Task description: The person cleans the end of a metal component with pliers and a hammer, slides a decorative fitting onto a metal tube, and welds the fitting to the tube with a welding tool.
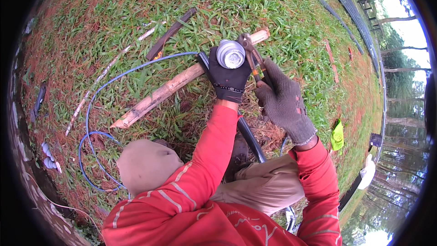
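Note:
My left hand (233, 79), in a black glove, is closed around a grey, stepped, round piece (232, 56) with a pale, shiny end; its exact kind I cannot make out. My right hand (287, 102), in a grey knit glove, grips the handles of a pair of pliers (253, 54). Their metal head is right beside the grey piece; whether it touches cannot be told. A black pipe (249, 136) runs beneath my left hand and forearm. Blue cable (136, 65) reaches what looks like a black pipe end by my left hand; my palm hides the join.
A pointed wooden stake (166, 92) lies on the grass beneath my left hand. Past it are a dark flat bar (170, 34) and a thin pale stick (98, 84). Several grey ridged pieces (49, 156) lie far left. A yellow-green cloth (337, 136) lies right; long dark pipes (353, 12) stretch along the upper right.

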`<state>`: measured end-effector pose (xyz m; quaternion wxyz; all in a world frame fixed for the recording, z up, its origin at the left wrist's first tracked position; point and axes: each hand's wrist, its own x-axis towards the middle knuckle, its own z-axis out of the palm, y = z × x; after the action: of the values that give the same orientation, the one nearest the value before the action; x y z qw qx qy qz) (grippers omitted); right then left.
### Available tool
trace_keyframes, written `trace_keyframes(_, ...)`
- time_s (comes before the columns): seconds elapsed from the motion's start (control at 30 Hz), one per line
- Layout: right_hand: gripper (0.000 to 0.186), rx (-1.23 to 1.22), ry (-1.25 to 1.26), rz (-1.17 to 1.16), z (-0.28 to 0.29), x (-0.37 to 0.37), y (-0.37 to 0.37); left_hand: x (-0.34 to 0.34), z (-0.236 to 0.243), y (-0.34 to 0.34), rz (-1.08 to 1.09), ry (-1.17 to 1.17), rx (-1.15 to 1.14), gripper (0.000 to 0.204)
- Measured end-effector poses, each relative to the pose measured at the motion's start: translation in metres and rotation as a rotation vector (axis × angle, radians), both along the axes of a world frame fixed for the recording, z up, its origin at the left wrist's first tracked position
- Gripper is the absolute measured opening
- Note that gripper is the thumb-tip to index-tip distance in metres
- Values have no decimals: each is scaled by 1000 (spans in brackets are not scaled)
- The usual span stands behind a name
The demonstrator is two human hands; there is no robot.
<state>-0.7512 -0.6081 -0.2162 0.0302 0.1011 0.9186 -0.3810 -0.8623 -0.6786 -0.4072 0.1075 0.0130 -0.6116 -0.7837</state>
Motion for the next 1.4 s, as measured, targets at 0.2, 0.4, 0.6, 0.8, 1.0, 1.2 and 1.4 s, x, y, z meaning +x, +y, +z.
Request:
trace_keyframes(0.2,60,183,101,118,-2,1,16,-2,18,-12,-424,-229,1117,41)
trace_keyframes(0.4,52,165,157,190,-4,4,17,-16,24,-13,-376,-750,1657,63)
trace_keyframes(0.6,61,161,368,-32,0,1,11,-18,16,-13,-336,-694,1754,42)
trace_keyframes(0.8,63,293,362,197,-18,5,9,-22,15,-7,-262,-656,1797,40)
trace_keyframes(1.0,60,115,359,23,1,4,-1,-15,9,-7,-233,-536,1900,43)
trace_keyframes(1.2,57,157,191,182,0,3,-10,-27,-7,-17,-151,-389,1666,45)
trace_keyframes(1.4,57,38,285,-68,-7,9,3,-14,20,-7,-205,-530,1903,44)
